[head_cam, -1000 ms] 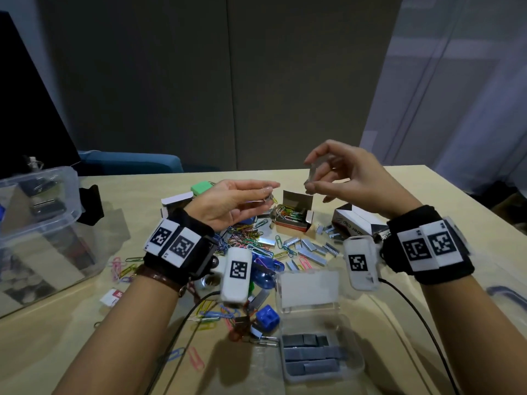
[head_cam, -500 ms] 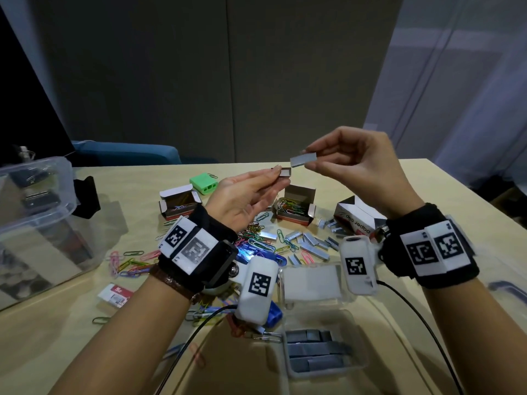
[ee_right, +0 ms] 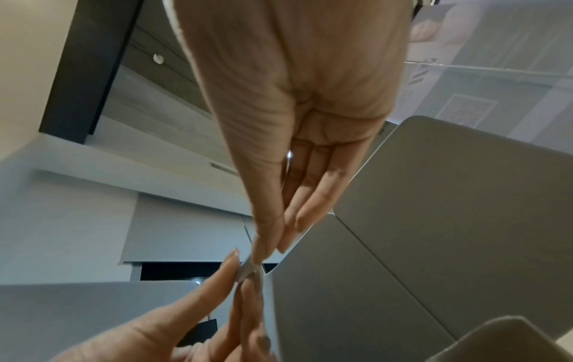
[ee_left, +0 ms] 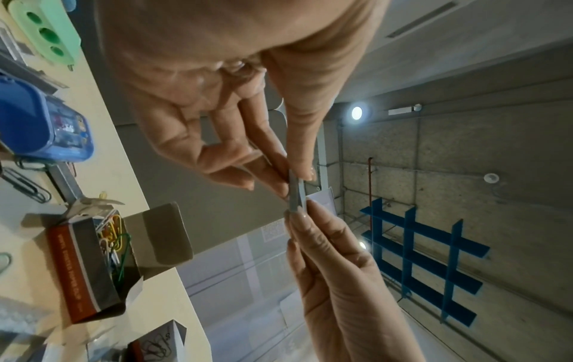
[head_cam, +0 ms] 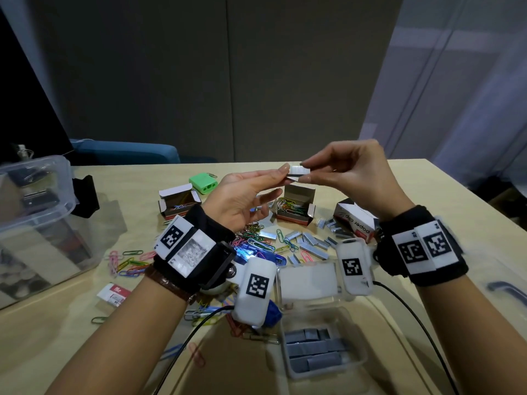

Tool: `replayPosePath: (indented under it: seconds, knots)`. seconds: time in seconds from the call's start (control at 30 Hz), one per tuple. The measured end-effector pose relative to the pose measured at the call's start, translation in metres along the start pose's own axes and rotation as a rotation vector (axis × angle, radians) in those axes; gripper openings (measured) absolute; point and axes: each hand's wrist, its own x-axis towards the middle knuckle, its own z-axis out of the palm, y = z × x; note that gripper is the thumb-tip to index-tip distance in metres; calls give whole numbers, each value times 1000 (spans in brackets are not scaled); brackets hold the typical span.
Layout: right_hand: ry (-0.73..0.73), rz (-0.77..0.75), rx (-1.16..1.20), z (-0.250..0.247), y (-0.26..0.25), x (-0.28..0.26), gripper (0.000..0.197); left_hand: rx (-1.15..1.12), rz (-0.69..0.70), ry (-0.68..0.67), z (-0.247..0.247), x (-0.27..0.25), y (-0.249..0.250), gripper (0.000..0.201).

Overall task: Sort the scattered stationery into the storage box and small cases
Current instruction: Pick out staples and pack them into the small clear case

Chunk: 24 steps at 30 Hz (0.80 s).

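- Pinching two staple strips (head_cam: pixel 298 173) together, the left hand (head_cam: pixel 242 199) and right hand (head_cam: pixel 349 173) hold them high above the bench (head_cam: pixel 399 181).
- Line up their edges, keep them flat, then lower them into the near clear case (head_cam: pixel 356 369) beside the other strips.

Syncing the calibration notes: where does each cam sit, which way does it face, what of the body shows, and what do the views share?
Head: worn on the head, looking forward and down at the table; shows both forearms, left hand and right hand raised, pinching staple strips.
Left wrist: on the left wrist, looking along the fingers, tilted up toward walls and ceiling; shows both hands' fingers meeting.
Right wrist: on the right wrist, aimed up at the ceiling; shows the right hand and left fingertips.
Shared: all three show the strips; head and left wrist share the green sharpener.
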Motion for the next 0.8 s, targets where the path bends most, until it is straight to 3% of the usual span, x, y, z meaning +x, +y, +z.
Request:
replayPosePath:
  seconds: [0.3,0.43,0.63,0.8]
  knots:
    - [-51,5,-15,2,-11,-3,29,-114,109,49,5,0,-2,23]
    - [10,-84,-201,8,-14,-3,31,-133,101,34,7,-3,-2,30]
    - [73,-180,-420,7,-15,-2,24,149,174,111,7,-6,-2,23]
    - [70,-220,-569,10,-16,-4,34,249,283,138,7,-6,-2,15]
